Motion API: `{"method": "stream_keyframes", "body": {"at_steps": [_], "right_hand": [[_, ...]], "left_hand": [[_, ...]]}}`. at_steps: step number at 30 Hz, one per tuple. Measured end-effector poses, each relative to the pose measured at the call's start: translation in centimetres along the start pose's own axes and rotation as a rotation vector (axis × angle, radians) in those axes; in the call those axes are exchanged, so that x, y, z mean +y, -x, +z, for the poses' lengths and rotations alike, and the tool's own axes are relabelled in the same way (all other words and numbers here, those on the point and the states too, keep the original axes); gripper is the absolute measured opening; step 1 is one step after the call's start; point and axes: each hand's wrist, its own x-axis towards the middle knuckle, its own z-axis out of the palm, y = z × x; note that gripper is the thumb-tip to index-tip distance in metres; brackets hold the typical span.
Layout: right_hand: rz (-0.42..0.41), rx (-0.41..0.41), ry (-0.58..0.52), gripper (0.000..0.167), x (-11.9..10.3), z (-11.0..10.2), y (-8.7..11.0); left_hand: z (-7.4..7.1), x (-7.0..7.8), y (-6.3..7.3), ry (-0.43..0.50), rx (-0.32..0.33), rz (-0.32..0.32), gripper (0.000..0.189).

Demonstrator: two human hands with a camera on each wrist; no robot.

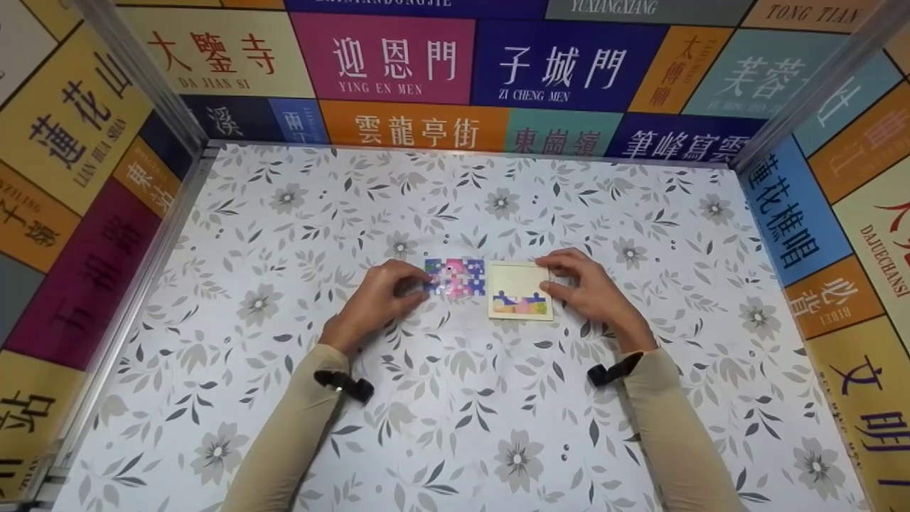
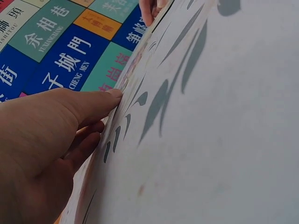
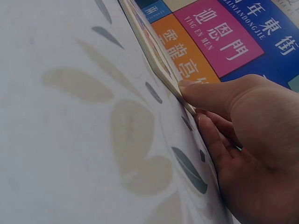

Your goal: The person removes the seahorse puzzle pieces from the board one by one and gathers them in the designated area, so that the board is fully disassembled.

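On the big table (image 1: pixel 462 427), my R hand (image 1: pixel 593 291) pinches; L hand (image 1: pixel 380 302), can't tell if it grips or just touches. R has the tray (image 1: pixel 517 276) by its edge, near end filled. Loose pcs (image 1: pixel 455 269) sit just L of it, at my L fingertips. Prob. mid-fill; next: pick 1 pc, fit it in.

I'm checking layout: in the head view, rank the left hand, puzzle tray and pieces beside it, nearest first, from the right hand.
1. Puzzle tray, touching the right hand.
2. Puzzle pieces, left of the tray.
3. Left hand, beyond the pieces.
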Motion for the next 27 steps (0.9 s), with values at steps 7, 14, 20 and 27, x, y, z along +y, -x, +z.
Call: {"method": "stream_keyframes", "body": {"at_steps": [7, 14, 20, 27], "right_hand": [[-0.003, -0.001, 0.007, 0.041, 0.3, 0.0, -0.1], [-0.001, 0.001, 0.007, 0.041, -0.2, 0.0, 0.0], [0.001, 0.009, 0.015, 0.042, 1.5, 0.3, -0.4], [-0.007, 0.008, 0.031, 0.042, 3.4, 0.1, -0.9]], "left_hand": [[0.0, -0.1, -0.1, 0.0, -0.012, -0.009, 0.025], [-0.2, 0.2, 0.0, -0.007, -0.021, -0.013, 0.026], [0.2, 1.4, -0.6, -0.029, -0.001, 0.034, 0.026], [2.2, 3.4, -1.8, -0.014, -0.051, 0.126, 0.026]]}}
